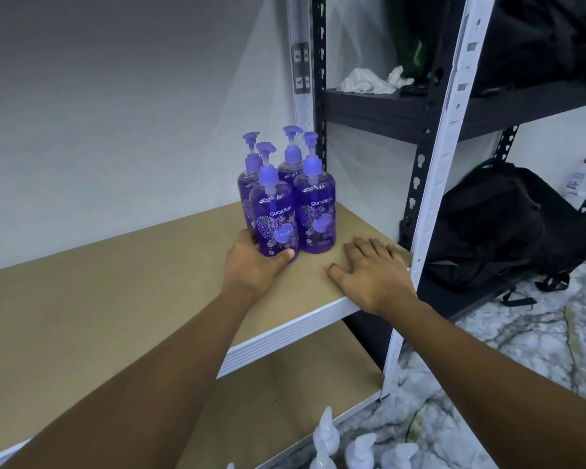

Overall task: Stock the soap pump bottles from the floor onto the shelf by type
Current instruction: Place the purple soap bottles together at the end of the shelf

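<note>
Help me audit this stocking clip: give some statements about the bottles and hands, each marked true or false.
1. Four purple pump bottles stand together on the shelf. True.
2. The left hand grips the front-left bottle near its base. True.
3. The right hand holds a white bottle. False: it rests flat on the shelf, holding nothing.
4. White bottles fill the shelf too. False: the white pump bottles sit below, down by the floor.

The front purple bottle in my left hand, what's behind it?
Behind the front purple bottle stands another purple bottle; only its pump and left edge show, its label is covered.
</note>
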A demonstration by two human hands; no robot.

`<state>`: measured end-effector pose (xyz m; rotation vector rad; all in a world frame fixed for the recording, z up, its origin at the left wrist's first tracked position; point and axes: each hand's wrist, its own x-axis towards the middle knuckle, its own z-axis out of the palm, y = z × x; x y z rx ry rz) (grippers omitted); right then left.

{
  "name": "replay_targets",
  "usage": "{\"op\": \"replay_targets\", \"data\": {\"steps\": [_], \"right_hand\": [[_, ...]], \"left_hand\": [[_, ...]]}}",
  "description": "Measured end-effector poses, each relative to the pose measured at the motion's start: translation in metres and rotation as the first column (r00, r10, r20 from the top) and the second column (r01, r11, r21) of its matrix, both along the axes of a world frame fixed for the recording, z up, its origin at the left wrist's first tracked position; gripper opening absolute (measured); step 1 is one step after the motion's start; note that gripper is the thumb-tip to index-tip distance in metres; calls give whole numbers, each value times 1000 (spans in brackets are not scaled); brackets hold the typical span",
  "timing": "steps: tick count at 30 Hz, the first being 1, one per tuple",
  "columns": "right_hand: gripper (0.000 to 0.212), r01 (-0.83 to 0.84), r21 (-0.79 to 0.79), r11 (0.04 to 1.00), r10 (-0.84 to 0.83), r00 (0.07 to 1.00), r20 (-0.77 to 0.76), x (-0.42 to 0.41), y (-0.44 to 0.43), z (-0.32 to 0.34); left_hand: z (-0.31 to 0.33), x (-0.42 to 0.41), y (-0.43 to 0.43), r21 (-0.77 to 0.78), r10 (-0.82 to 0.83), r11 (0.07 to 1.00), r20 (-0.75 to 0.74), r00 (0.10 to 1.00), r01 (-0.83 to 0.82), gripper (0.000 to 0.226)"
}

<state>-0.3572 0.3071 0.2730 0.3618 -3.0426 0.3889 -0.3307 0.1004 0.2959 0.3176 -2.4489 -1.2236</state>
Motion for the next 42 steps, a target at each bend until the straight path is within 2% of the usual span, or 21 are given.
{"op": "replay_targets", "data": {"steps": [12, 15, 17, 19, 23, 25, 28, 34, 38, 42], "right_hand": [[73, -5, 0, 1000, 5, 1000, -6, 1, 0, 0], [73, -10, -10, 1000, 10, 1000, 8, 1, 1, 2], [72, -12, -14, 1000, 12, 999, 31, 3, 2, 5], [68, -15, -34, 999, 17, 998, 53, 10, 1, 7], [58, -43, -116, 992, 49, 998, 49, 44, -6, 9], [47, -62, -212, 975, 70, 997, 29, 65, -10, 11], [30, -107, -362, 926, 118, 993, 7, 104, -21, 19], [16, -234, -506, 830, 274, 962, 4, 184, -65, 33], [10, -293, -533, 794, 385, 920, 69, 232, -108, 30], [17, -367, -539, 758, 500, 858, 119, 273, -151, 11]], "left_hand": [[-3, 1, 2, 14, 16, 1000, 30, 999, -16, 67], [-1, 13, 2, 23, 2, 1000, 63, 998, -3, 75], [-1, 26, 1, -13, -5, 1000, 101, 995, 6, 81], [-4, 43, -3, -108, 5, 994, 133, 991, 10, 76], [-10, 92, -16, -240, 49, 971, 189, 981, -2, 58], [-13, 122, -23, -270, 80, 962, 182, 980, -28, 52], [-13, 180, -40, -267, 104, 961, 120, 987, -68, 42], [-20, 298, -80, -215, 167, 962, -13, 986, -166, 18], [-31, 363, -111, -160, 277, 951, 61, 959, -265, 20], [-41, 416, -138, -113, 384, 922, 128, 914, -372, 26]]}}
